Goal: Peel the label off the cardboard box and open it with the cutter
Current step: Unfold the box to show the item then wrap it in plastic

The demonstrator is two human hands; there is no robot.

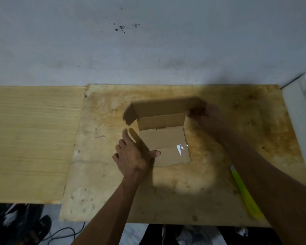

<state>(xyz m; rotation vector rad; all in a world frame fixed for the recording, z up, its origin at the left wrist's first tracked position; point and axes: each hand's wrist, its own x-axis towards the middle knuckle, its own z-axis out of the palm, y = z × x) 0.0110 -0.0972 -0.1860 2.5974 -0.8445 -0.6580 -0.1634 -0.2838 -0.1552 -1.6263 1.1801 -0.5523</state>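
A small brown cardboard box (pixel 163 138) sits on the stained plywood board, its lid flap (pixel 159 107) raised at the far side and the inside showing. A strip of clear tape (pixel 181 147) shines on its near right part. My left hand (pixel 133 154) lies flat against the box's left side, fingers straight, thumb on the near front edge. My right hand (pixel 204 112) grips the right corner of the raised flap; it is blurred. A yellow-green cutter (pixel 245 193) lies on the board at the right, partly under my right forearm. No label is visible.
The plywood board (pixel 166 200) adjoins a paler wooden panel (pixel 30 138) on the left. A grey wall stands behind. A white appliance (pixel 300 103) with a cable sits at the right edge. Cables and dark objects lie on the floor below.
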